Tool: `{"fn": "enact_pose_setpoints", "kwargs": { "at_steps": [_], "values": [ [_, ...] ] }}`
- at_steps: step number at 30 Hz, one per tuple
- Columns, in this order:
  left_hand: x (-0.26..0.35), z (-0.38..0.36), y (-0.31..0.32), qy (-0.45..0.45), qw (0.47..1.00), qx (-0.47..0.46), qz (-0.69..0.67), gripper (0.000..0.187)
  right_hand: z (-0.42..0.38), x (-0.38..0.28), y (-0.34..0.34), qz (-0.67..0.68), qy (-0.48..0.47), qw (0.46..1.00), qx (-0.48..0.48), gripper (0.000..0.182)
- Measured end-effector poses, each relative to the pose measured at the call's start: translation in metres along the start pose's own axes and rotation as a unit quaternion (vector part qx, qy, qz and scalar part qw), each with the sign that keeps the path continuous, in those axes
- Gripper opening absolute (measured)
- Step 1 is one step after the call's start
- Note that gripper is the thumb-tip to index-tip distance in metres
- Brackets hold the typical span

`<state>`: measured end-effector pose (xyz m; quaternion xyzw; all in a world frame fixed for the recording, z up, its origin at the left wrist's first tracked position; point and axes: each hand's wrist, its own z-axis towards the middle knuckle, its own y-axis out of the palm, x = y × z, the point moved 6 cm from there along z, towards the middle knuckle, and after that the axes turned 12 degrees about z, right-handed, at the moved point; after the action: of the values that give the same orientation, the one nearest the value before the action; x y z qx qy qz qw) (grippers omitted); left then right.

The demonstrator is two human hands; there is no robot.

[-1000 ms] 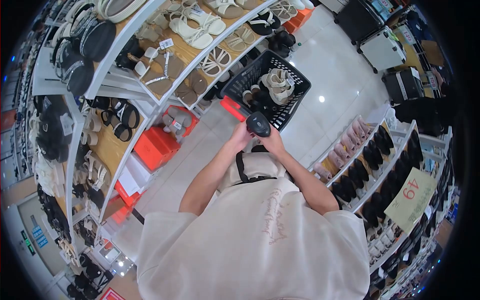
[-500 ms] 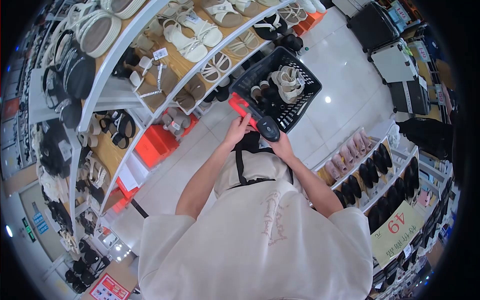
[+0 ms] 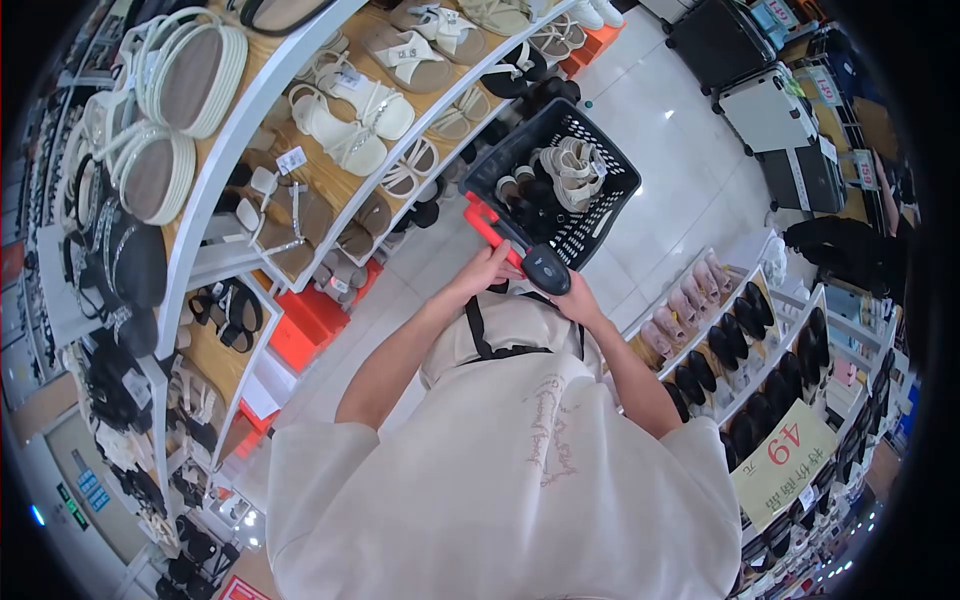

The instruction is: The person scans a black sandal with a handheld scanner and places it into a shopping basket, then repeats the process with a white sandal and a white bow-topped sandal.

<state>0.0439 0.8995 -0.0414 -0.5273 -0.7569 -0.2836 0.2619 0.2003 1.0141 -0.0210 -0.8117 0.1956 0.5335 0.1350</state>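
the left hand (image 3: 487,268) is pinching a red handle (image 3: 487,224) between thumb and curled fingers, while the right hand (image 3: 578,299) is cupping the near side of a rounded black device (image 3: 547,269), its fingers mostly hiding, so how they are closing i cannot tell. the handle is reaching along the near left edge of a dark basket (image 3: 508,152), where pale sandals (image 3: 570,178) are lying beside darker shoes (image 3: 520,207).
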Motion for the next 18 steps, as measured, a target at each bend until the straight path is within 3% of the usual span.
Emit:
{"fn": "enact_pose_setpoints", "kwargs": {
  "at_steps": [2,4,7,9,11,12,13,15,18],
  "values": [
    [0.003,0.008,-0.007,-0.002,1.000,-0.003,0.019,0.059,0.001,-0.008,-0.003,0.018,0.004,1.000,0.001,0.037],
    [0.005,0.016,-0.022,0.021,0.988,-0.051,0.142,0.055,0.004,-0.014,-0.003,0.035,0.006,0.999,-0.003,0.037],
    [0.068,0.005,-0.071,0.013,0.973,-0.041,0.228,0.048,0.007,-0.008,-0.006,0.009,0.060,0.998,-0.001,0.039],
    [0.113,0.014,-0.122,0.095,0.964,0.092,0.230,0.040,0.006,-0.019,-0.007,-0.033,0.062,0.998,0.000,0.042],
    [0.183,-0.002,-0.164,0.173,0.881,0.309,0.315,0.035,0.005,-0.043,-0.004,-0.067,0.043,0.997,0.007,0.050],
    [0.207,-0.003,-0.183,0.245,0.792,0.406,0.386,0.033,0.005,-0.048,-0.002,-0.064,0.045,0.997,0.008,0.050],
    [0.230,0.002,-0.201,0.307,0.709,0.455,0.443,0.047,0.005,-0.054,-0.001,-0.079,0.036,0.996,0.013,0.051],
    [0.270,0.010,-0.221,0.298,0.608,0.487,0.552,0.067,0.005,-0.064,0.003,-0.093,0.030,0.995,0.022,0.053],
    [0.280,0.057,-0.259,0.279,0.589,0.496,0.574,0.075,0.005,-0.076,0.007,-0.048,0.006,0.998,0.042,0.055]
  ]
}}
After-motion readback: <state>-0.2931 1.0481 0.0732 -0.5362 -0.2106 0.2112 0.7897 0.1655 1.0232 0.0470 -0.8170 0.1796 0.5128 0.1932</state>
